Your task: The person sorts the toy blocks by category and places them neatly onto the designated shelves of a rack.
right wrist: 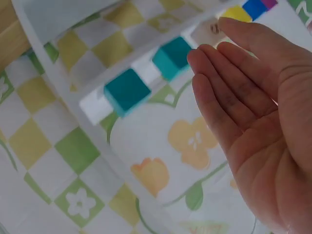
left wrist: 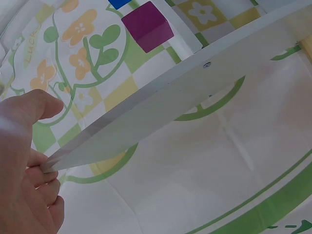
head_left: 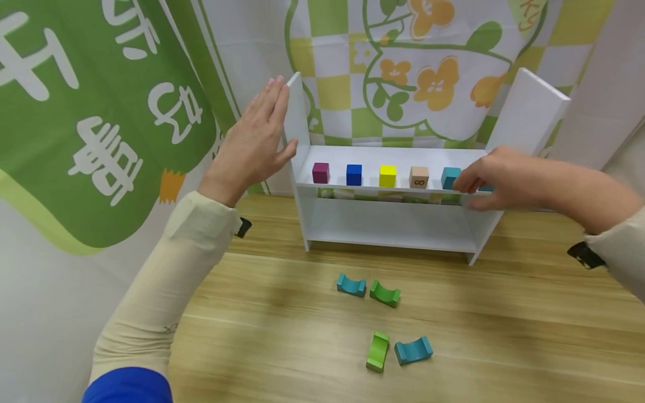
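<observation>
A white two-tier shelf [head_left: 393, 224] holds a row of small cubes on its upper board. From the left come a purple cube [head_left: 321, 173], a blue cube [head_left: 354, 175], a yellow cube [head_left: 387, 176], a wooden cube [head_left: 419, 177] marked 8, and two teal cubes, one [right wrist: 171, 58] beside the fingertips, the other [right wrist: 127, 92] at the row's end. My left hand [head_left: 257, 137], fingers straight, touches the upright left side panel [left wrist: 146, 102]. My right hand [head_left: 519, 179] hovers by the teal cubes with fingers gently bent and nothing between them, partly hiding the end cube in the head view.
On the wooden table [head_left: 282, 347] in front of the shelf lie curved blocks: a teal one [head_left: 351, 286] beside a green one [head_left: 385, 294], and nearer, a light green one [head_left: 378, 351] beside another teal one [head_left: 414, 351]. A patterned cloth [head_left: 332, 56] hangs behind the shelf.
</observation>
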The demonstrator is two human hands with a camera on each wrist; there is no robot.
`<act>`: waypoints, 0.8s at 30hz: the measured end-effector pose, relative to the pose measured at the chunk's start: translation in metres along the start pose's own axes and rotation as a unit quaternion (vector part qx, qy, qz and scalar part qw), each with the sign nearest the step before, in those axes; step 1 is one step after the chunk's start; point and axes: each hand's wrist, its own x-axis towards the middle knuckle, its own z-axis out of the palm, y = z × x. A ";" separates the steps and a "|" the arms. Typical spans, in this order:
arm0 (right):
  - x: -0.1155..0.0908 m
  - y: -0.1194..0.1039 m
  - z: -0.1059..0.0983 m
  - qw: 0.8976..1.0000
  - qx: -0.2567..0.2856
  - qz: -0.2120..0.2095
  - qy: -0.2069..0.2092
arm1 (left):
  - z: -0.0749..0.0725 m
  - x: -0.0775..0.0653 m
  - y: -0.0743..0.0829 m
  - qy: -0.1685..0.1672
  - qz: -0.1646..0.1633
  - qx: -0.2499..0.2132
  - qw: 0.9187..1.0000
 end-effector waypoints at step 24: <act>0.030 -0.028 0.113 0.988 0.090 -0.090 -0.091 | -0.003 0.018 0.000 0.033 -0.023 0.037 0.998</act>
